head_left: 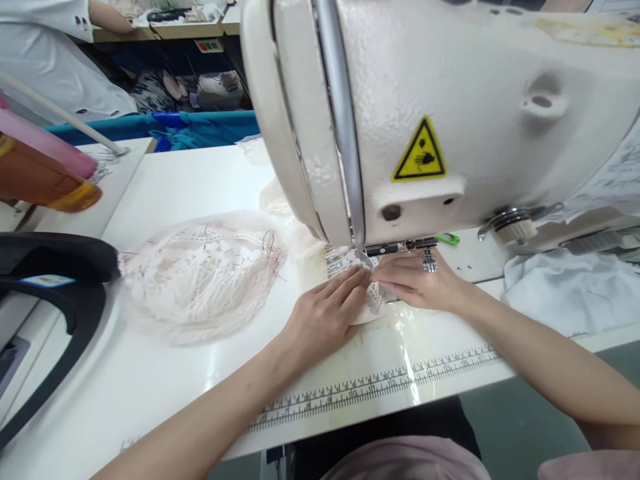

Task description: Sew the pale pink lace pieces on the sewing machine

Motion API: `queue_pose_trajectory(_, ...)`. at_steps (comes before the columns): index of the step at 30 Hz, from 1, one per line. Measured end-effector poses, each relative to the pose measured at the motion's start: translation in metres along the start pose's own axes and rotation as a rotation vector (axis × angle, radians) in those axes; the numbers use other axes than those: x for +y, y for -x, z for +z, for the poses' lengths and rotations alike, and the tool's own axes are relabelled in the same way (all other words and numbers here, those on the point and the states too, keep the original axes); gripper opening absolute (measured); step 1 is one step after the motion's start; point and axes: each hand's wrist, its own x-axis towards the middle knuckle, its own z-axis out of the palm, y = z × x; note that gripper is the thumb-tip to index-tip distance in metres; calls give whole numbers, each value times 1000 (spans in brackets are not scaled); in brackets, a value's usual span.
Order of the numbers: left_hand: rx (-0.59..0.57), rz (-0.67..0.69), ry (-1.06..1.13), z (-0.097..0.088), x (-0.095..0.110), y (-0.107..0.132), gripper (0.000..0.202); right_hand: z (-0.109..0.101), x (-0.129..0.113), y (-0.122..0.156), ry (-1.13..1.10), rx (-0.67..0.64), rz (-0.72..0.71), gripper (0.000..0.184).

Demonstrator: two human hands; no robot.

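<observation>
A piece of pale lace fabric (374, 301) lies under the needle area of the sewing machine (445, 87). My left hand (330, 310) presses on its left side, fingers together and bent over the lace. Just right of it, my right hand (420, 280) has its fingers closed at the fabric's edge, close by the presser foot; the metal parts there partly cover this hand. The fingertips of both hands nearly meet. To the left, a round heap of pale pink lace (200, 277) with loose reddish threads rests on the white table (200, 400).
A printed ruler strip (375, 389) runs along the table's front edge. White cloth (570, 290) lies at the right, and a green-handled tool (447, 239) behind my right hand. A black curved object (95, 267) and thread cones (47, 177) stand left. Another person's arm (110, 17) shows behind.
</observation>
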Motion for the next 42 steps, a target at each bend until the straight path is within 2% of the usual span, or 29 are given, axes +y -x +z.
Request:
queue_pose_trajectory(5, -17, -70, -15, -5, -5, 1, 24, 12, -9, 1, -80, 35, -104, 18)
queue_pose_trajectory(11, -36, -146, -23, -5, -11, 5, 21, 21, -19, -1, -24, 60, -36, 22)
queue_pose_trajectory(18, -24, -188, -51, -4, -13, 1, 22, 24, -17, -2, -71, 11, 10, 25)
queue_pose_trajectory(26, -14, -180, -100, -1, -14, 0, 20, 25, -14, -2, -68, 24, 27, 26)
queue_pose_trajectory(33, -73, -91, -127, 0, -18, 1, 51, 17, -10, -7, -34, 100, -47, 19)
queue_pose_trajectory(42, -74, -39, -126, 1, -21, 3, 45, 16, -6, -3, -17, 82, -9, 23)
